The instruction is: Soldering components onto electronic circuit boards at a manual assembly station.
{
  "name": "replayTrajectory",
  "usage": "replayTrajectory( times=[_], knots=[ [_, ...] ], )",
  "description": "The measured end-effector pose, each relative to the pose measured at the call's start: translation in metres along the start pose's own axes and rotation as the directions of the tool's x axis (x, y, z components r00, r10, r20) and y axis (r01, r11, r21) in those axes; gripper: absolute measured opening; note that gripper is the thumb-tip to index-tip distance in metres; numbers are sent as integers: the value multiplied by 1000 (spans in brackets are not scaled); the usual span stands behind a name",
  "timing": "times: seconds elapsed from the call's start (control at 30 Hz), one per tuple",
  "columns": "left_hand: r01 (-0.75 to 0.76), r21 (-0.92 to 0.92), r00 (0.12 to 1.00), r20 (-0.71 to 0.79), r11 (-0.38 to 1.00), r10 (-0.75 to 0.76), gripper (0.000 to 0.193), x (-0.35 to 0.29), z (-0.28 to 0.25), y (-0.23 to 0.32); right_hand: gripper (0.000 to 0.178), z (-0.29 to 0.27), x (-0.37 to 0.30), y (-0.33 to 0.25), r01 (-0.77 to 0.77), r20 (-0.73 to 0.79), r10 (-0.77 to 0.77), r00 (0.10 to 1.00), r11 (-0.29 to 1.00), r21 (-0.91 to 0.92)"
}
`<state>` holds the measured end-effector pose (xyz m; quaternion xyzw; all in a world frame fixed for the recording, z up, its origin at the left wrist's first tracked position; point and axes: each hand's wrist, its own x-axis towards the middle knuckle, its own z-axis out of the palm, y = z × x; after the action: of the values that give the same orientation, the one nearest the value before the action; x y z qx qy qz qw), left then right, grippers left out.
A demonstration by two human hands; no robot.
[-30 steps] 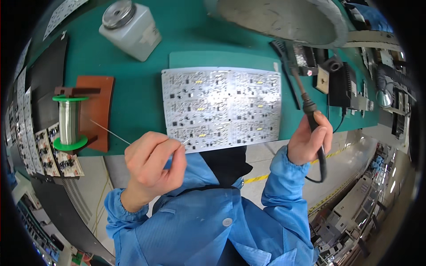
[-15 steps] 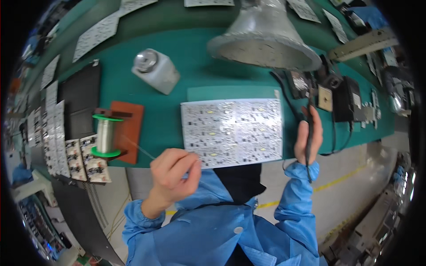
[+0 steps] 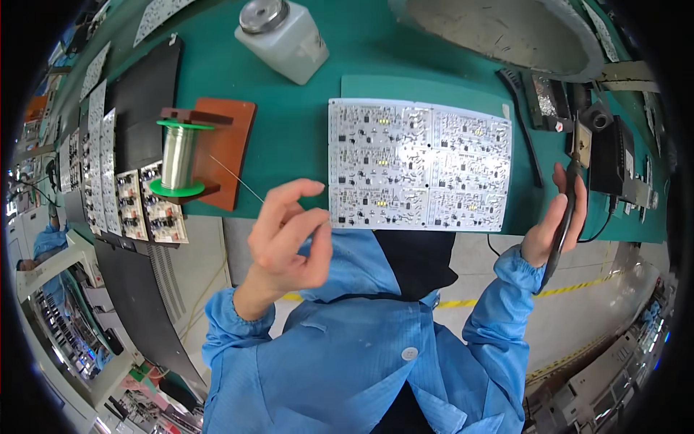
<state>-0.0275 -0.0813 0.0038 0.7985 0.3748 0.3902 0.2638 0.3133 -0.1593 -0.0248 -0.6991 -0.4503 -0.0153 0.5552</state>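
A white panel of small circuit boards (image 3: 419,163) lies flat on the green mat, with rows of tiny dark parts. At its lower left corner is my left hand (image 3: 285,235), fingers bent, with the thin solder wire (image 3: 238,178) running into it from the spool (image 3: 178,158). The exact grip on the wire is hidden behind the fingers. To the right of the panel, my right hand (image 3: 553,226) is closed around a dark-handled soldering iron (image 3: 571,189). Its tip points away from me, close to the small sponge-like pad (image 3: 583,141).
A brown spool stand (image 3: 230,155) sits left of the panel, behind it a white bottle with a metal cap (image 3: 285,43). A large metal hood (image 3: 499,32) overhangs the back. A black box (image 3: 611,155) with a cable stands right. More boards (image 3: 131,206) line the left side.
The whole view has shifted, so the panel and spool appear higher. My left index finger has lifted away from the thumb. My right hand still holds the soldering iron.
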Motion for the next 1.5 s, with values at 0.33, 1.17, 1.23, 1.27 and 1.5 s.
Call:
replayTrajectory(
  times=[0.33, 1.17, 1.23, 1.27, 1.5],
  knots=[
    [-110, 1, 986, -125, 994, 109, 21, 9, 15, -16, 43, 12, -31, -72, 113, 338, -223, 914, 942, 315],
    [-97, -49, 985, -148, 994, 89, 27, 8, 16, -23, 20, 53, -33, -133, 330, 520, -412, 748, 911, 247],
    [-102, -47, 984, -149, 994, 94, 26, 8, 17, -24, 20, 53, -33, -134, 338, 525, -417, 742, 909, 244],
    [-100, -46, 984, -153, 994, 92, 26, 8, 17, -24, 20, 54, -33, -134, 336, 525, -418, 742, 908, 249],
    [-104, -39, 982, -165, 994, 97, 25, 8, 17, -26, 20, 57, -35, -136, 344, 510, -430, 745, 903, 258]
  ],
)
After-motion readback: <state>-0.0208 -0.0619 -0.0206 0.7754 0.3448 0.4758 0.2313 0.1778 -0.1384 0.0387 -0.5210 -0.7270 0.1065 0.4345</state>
